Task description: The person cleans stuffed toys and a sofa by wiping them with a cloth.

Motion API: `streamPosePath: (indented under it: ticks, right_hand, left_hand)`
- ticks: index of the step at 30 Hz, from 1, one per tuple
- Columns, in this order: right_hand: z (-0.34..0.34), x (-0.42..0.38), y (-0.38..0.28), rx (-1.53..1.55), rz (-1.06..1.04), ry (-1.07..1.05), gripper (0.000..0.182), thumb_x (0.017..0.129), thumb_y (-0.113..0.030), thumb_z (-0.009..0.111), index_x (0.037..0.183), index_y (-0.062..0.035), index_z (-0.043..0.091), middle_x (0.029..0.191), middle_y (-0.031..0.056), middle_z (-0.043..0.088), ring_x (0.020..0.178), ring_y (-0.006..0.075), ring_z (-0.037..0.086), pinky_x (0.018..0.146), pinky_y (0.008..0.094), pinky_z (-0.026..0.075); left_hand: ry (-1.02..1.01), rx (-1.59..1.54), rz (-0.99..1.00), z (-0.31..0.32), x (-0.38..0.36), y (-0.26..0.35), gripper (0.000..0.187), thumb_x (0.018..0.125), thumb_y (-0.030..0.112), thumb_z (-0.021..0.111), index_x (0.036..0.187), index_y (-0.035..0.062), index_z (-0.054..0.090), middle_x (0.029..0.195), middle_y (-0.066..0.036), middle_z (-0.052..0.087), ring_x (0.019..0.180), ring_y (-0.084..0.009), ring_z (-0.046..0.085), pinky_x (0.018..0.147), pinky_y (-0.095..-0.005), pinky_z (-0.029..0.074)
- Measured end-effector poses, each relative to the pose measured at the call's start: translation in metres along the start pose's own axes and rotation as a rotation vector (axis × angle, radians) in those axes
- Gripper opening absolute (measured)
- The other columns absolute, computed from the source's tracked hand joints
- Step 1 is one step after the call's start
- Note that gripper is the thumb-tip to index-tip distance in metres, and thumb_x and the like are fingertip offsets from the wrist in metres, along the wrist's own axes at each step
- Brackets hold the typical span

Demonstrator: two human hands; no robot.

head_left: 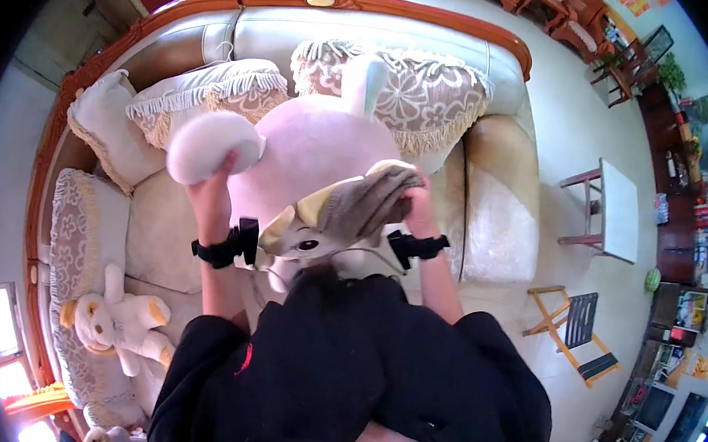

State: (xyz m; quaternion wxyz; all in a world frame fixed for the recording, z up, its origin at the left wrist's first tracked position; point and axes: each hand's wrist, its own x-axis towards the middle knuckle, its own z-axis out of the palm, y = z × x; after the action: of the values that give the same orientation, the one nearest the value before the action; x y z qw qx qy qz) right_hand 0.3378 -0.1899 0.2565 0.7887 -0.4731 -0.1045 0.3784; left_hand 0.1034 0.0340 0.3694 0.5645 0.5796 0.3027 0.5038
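A large plush toy with a pink body lies across the sofa in front of me, its head and dark eye near my chest. My left hand is closed on the toy's rounded white limb, thumb showing on the near side. Over at the head, my right hand grips a grey-brown cloth that lies bunched against the toy's pale yellow and white edge. Another pale limb points up toward the sofa back.
The cream sofa curves around with fringed, flower-patterned cushions. A smaller white plush dog lies at the left. To the right stand a small white-topped table and a folding wooden chair; a cluttered cabinet lines the wall.
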Motion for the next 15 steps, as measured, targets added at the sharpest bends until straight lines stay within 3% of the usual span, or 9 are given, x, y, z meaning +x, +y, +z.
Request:
streamPosePath:
  ticks: [2, 6, 10, 12, 13, 14, 15]
  right_hand:
    - [-0.008, -0.038, -0.044, -0.023, -0.028, 0.102, 0.040, 0.068, 0.002, 0.051, 0.108, -0.0010, 0.058, 0.098, 0.0040, 0.061, 0.092, 0.0143, 0.057, 0.083, 0.0253, 0.045]
    - [-0.078, -0.062, -0.093, -0.514, 0.054, -0.297, 0.047, 0.066, -0.001, 0.055, 0.113, -0.0029, 0.058, 0.101, 0.0033, 0.061, 0.096, 0.0151, 0.057, 0.085, 0.0268, 0.044]
    - [-0.133, -0.068, -0.087, -0.784, 0.257, -0.354, 0.043, 0.068, -0.003, 0.055, 0.111, -0.0015, 0.060, 0.098, 0.0076, 0.064, 0.094, 0.0168, 0.059, 0.086, 0.0284, 0.045]
    - [-0.151, -0.071, -0.100, -1.068, 0.073, -0.490, 0.038, 0.069, -0.002, 0.053, 0.106, -0.0017, 0.064, 0.097, 0.0129, 0.067, 0.096, 0.0205, 0.061, 0.088, 0.0302, 0.045]
    - [-0.154, -0.070, -0.114, -1.035, 0.107, -0.483, 0.038, 0.069, 0.001, 0.051, 0.103, -0.0025, 0.066, 0.098, 0.0144, 0.068, 0.099, 0.0245, 0.062, 0.093, 0.0322, 0.044]
    - [-0.156, -0.070, -0.130, -1.074, -0.063, -0.442, 0.040, 0.067, 0.005, 0.050, 0.103, -0.0027, 0.066, 0.102, 0.0137, 0.067, 0.103, 0.0258, 0.061, 0.094, 0.0332, 0.043]
    - [-0.165, -0.066, -0.139, -1.076, -0.192, -0.400, 0.040, 0.066, 0.006, 0.050, 0.102, -0.0023, 0.066, 0.106, 0.0133, 0.065, 0.104, 0.0258, 0.060, 0.095, 0.0334, 0.043]
  left_hand:
    - [-0.037, -0.077, 0.017, 0.018, -0.016, 0.019, 0.056, 0.079, 0.001, 0.071, 0.129, 0.0012, 0.045, 0.123, -0.012, 0.054, 0.103, -0.0212, 0.057, 0.090, -0.0351, 0.047]
    - [-0.063, -0.314, -0.069, 0.043, -0.054, -0.004, 0.052, 0.082, 0.017, 0.073, 0.125, -0.0003, 0.049, 0.108, -0.009, 0.060, 0.101, -0.0194, 0.057, 0.087, -0.0323, 0.047]
    - [-0.189, 0.022, -0.316, 0.070, -0.108, -0.080, 0.057, 0.087, 0.036, 0.066, 0.126, -0.0014, 0.048, 0.110, -0.007, 0.059, 0.100, -0.0178, 0.056, 0.088, -0.0309, 0.044]
    - [-0.183, -0.148, -0.427, 0.093, -0.142, -0.116, 0.059, 0.088, 0.041, 0.062, 0.125, -0.0035, 0.049, 0.112, -0.008, 0.059, 0.100, -0.0193, 0.058, 0.089, -0.0312, 0.044]
    - [-0.048, -0.305, -0.532, 0.115, -0.156, -0.117, 0.061, 0.089, 0.046, 0.057, 0.123, -0.0040, 0.050, 0.113, -0.011, 0.060, 0.101, -0.0213, 0.059, 0.091, -0.0334, 0.045]
    - [-0.076, -0.494, -0.672, 0.119, -0.160, -0.128, 0.061, 0.091, 0.048, 0.053, 0.124, -0.0032, 0.050, 0.115, -0.013, 0.060, 0.103, -0.0235, 0.060, 0.093, -0.0350, 0.046]
    - [-0.152, -0.491, -0.719, 0.123, -0.158, -0.129, 0.061, 0.091, 0.049, 0.052, 0.124, -0.0034, 0.050, 0.114, -0.014, 0.060, 0.103, -0.0236, 0.060, 0.093, -0.0351, 0.046]
